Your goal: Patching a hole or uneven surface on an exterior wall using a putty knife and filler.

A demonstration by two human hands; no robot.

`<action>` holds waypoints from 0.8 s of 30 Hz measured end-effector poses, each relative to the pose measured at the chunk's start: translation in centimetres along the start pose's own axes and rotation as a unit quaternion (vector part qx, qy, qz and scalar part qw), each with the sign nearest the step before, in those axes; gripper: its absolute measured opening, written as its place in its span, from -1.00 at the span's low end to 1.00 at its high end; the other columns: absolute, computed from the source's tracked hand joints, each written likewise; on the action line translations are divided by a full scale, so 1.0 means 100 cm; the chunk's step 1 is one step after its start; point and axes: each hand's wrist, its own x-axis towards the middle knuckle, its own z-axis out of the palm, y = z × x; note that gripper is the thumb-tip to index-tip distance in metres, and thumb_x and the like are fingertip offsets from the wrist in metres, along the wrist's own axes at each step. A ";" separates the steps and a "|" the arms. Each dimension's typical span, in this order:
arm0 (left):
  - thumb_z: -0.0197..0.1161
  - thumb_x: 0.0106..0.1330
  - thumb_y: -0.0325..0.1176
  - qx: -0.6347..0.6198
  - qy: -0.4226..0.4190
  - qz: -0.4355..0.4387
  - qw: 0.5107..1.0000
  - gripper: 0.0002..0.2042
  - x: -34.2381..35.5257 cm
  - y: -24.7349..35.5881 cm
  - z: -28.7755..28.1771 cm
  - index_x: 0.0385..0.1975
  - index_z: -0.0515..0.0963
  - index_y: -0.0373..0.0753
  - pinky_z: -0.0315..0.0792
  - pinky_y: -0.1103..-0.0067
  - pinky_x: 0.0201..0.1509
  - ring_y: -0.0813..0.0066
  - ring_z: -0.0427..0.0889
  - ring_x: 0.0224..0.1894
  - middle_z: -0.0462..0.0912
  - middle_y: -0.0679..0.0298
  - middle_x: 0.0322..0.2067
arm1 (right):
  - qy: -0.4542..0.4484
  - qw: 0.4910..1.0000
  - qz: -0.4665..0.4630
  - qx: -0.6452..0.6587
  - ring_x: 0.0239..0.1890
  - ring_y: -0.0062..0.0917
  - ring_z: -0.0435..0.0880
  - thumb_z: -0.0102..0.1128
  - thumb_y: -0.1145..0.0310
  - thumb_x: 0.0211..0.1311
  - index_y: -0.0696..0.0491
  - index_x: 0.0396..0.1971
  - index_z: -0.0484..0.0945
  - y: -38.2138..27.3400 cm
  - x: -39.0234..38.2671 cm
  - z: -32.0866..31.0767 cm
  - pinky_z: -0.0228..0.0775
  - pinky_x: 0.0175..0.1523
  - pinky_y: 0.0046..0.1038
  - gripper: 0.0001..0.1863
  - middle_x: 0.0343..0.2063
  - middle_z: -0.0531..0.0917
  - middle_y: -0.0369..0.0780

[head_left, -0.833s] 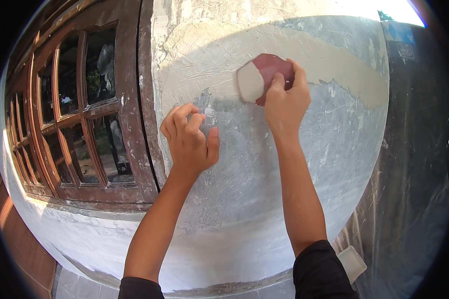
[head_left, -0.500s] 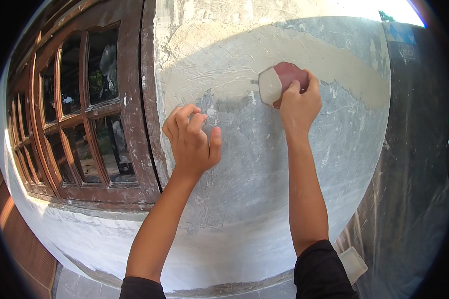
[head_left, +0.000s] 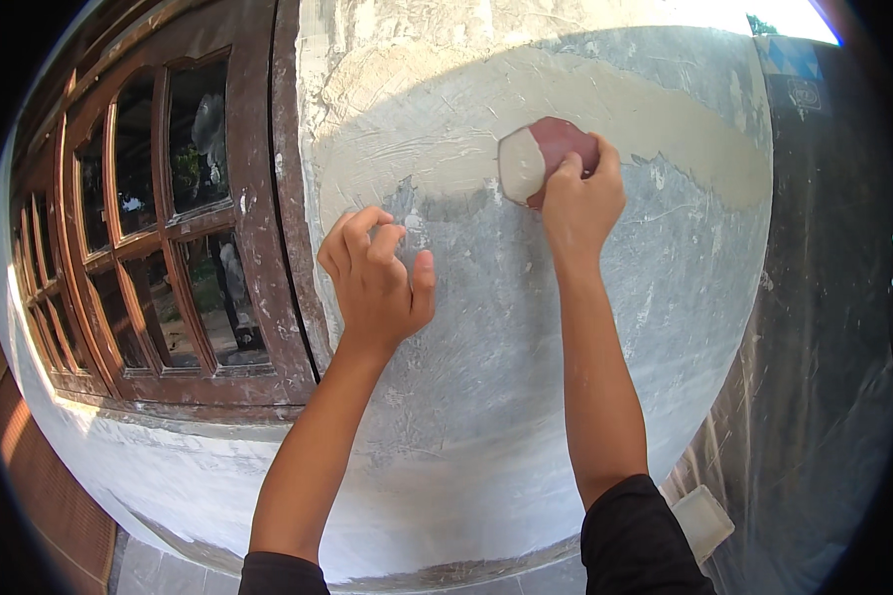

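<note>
So the right hand has its fingers pinched on the right edge of a red scraper, and a slab of beige paste covers the scraper's left part. It's over the wall's upper half, at the lower border of a rough beige coat; can't tell if it's touching. Left hand is nearer the wall's left edge, beside the brown window, fingers loosely bent and apart. There's a whitish container by the wall's lower right edge.
</note>
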 end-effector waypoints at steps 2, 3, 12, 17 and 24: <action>0.08 0.37 -0.25 0.000 0.000 0.001 1.000 -0.67 0.000 0.000 -0.001 0.02 0.24 -0.25 0.07 0.17 0.16 0.04 0.33 0.06 0.42 0.02 -0.02 | 0.054 0.997 0.054 0.027 -0.10 -0.08 0.65 0.10 0.51 0.14 0.27 0.00 0.52 -0.002 0.004 -0.015 0.44 0.02 -0.22 -0.62 -0.13 0.65 0.08; 0.08 0.37 -0.25 0.002 0.001 0.001 1.000 -0.67 -0.001 -0.001 0.000 0.02 0.24 -0.25 0.07 0.17 0.16 0.05 0.33 0.07 0.41 0.02 -0.02 | 0.054 0.997 0.054 0.027 -0.10 -0.08 0.65 0.10 0.51 0.14 0.27 0.00 0.52 -0.008 0.002 -0.017 0.44 0.02 -0.22 -0.62 -0.13 0.65 0.08; 0.09 0.36 -0.27 -0.002 -0.002 -0.002 1.000 -0.67 0.001 -0.001 -0.001 0.02 0.25 -0.25 0.06 0.18 0.17 0.05 0.33 0.07 0.42 0.03 -0.04 | -0.073 0.994 -0.064 0.051 -0.16 -0.05 0.64 0.10 0.51 0.13 0.26 0.00 0.50 -0.045 -0.026 0.033 0.38 0.01 -0.17 -0.61 -0.16 0.66 0.02; 0.09 0.36 -0.27 0.002 -0.003 0.005 1.000 -0.67 -0.001 -0.001 -0.001 0.02 0.25 -0.25 0.06 0.19 0.16 0.06 0.33 0.07 0.42 0.03 -0.03 | 0.032 0.999 0.015 0.012 -0.16 -0.06 0.66 0.12 0.50 0.14 0.27 -0.02 0.52 -0.005 0.005 -0.002 0.40 0.02 -0.16 -0.63 -0.19 0.66 0.03; 0.09 0.35 -0.27 0.012 -0.014 0.009 1.000 -0.67 -0.001 -0.002 -0.002 0.02 0.25 -0.24 0.06 0.19 0.16 0.05 0.32 0.07 0.42 0.04 -0.03 | -0.006 0.995 0.008 0.096 -0.19 -0.06 0.66 0.13 0.50 0.12 0.26 -0.03 0.52 -0.033 -0.012 0.009 0.41 0.01 -0.17 -0.63 -0.20 0.66 0.05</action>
